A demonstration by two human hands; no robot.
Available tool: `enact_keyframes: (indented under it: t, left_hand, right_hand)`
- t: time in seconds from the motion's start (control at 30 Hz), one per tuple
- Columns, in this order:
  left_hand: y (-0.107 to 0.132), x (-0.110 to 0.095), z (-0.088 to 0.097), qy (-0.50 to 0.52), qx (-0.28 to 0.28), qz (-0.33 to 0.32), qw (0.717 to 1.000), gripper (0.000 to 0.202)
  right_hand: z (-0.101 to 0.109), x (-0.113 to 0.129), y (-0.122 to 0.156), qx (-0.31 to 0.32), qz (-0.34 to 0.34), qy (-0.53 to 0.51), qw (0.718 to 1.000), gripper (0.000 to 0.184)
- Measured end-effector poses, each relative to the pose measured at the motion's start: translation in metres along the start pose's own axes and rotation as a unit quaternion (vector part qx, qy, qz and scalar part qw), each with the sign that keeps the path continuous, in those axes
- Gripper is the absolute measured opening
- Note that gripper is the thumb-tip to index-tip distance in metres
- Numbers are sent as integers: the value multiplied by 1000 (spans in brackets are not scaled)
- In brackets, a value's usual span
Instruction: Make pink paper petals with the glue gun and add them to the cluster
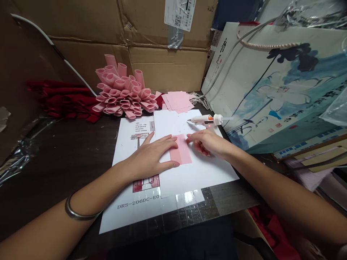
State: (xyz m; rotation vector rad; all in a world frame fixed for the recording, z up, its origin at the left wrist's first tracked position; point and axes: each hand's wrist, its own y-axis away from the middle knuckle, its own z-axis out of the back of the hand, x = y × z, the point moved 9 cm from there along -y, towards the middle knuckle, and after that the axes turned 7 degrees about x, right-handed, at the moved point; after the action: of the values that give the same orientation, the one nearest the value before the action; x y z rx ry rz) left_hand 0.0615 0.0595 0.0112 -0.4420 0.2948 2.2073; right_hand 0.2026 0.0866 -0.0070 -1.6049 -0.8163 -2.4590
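A pink rectangular piece of felt-like material [182, 150] lies flat on a white sheet of paper. My left hand [153, 155] rests on the paper with spread fingers, its fingertips and thumb touching the piece's left side. At the upper right edge of the piece, my right hand [207, 142] has its fingers curled and pressed together. I cannot make out whether they grip that edge. Just beyond the right hand is a white glue gun [204, 119] with a lit red light and its nozzle pointing left; its handle is partly hidden by the hand.
Rolled pink tubes [124, 90] are bunched at the back, beside dark red folded pieces [67, 101]. Flat pink pieces [177, 101] and metal wire items [202, 101] lie behind the paper. A cardboard box [168, 68] and a printed paper bag [271, 83] stand around the table.
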Motion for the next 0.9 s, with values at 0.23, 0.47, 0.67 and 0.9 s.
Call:
enact_keyframes:
  t: [0.23, 0.47, 0.67, 0.9]
  left_hand:
    - [-1, 0, 2, -13, -9, -4, 1000, 40]
    - [-3, 5, 4, 15, -26, 8, 1000, 50]
    - [-1, 6, 8, 25, -50, 19, 998, 50]
    - [-1, 4, 17, -16, -102, 10, 995, 50]
  right_hand:
    - [-7, 21, 11, -62, 156, 166, 972, 24]
    - [-8, 28, 22, -116, 233, 209, 943, 16]
    - [-9, 34, 30, -136, 262, 212, 932, 24]
    - [-17, 33, 27, -97, 265, 201, 938, 31]
